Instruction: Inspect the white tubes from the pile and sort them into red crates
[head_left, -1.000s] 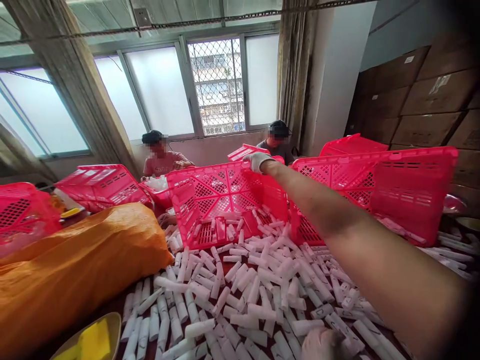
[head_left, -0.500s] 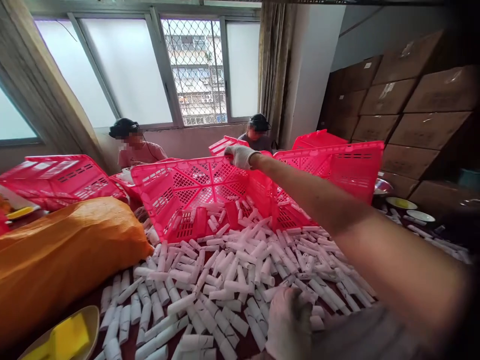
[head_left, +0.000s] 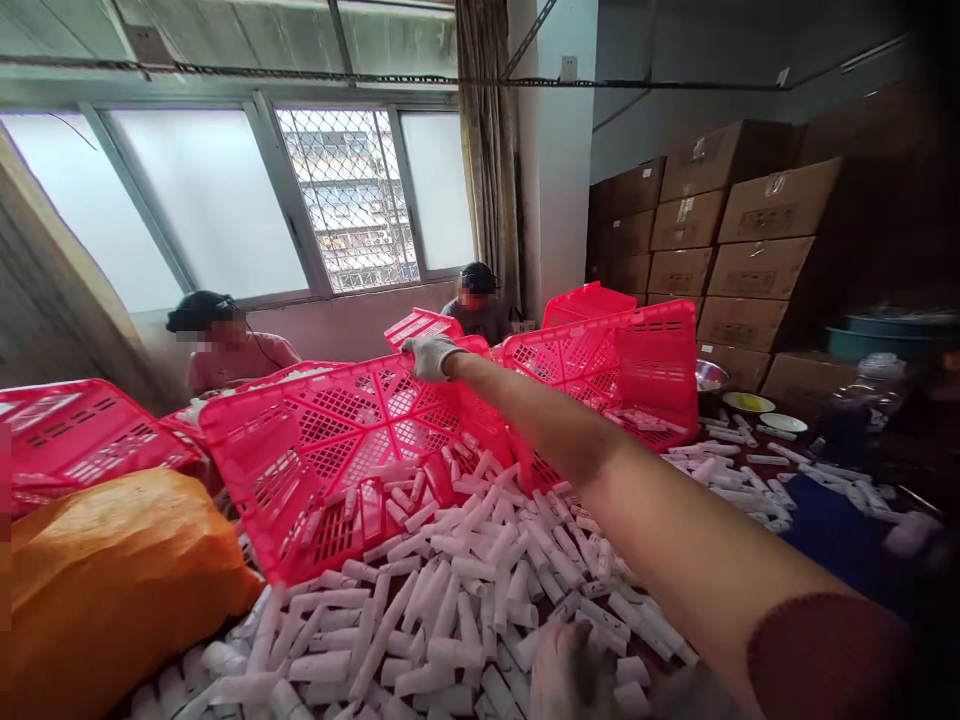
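Note:
My right hand (head_left: 433, 358), in a white glove, reaches far across from the right with its fingers curled over the upper edge of a pink plastic basket (head_left: 352, 430). The basket is tipped, its open side toward me. Short white rolls (head_left: 457, 570) lie inside it and in a wide pile in front. At the bottom edge is my left hand (head_left: 559, 665), also gloved, low among the rolls. Its fingers look curled, but blur hides what they may hold. A second tipped pink basket (head_left: 585, 355) stands just right of the first.
An orange sack (head_left: 142, 580) lies at the left beside the rolls. Two people (head_left: 240, 355) (head_left: 480, 310) sit behind the baskets. To the right are bowls (head_left: 750, 402), a clear plastic bottle (head_left: 874, 390) and more rolls. Cardboard boxes (head_left: 757, 270) are stacked behind.
My view has turned up and to the right, so the scene sits lower and further left. My right hand keeps its grip on the basket edge; the basket appears slightly nearer.

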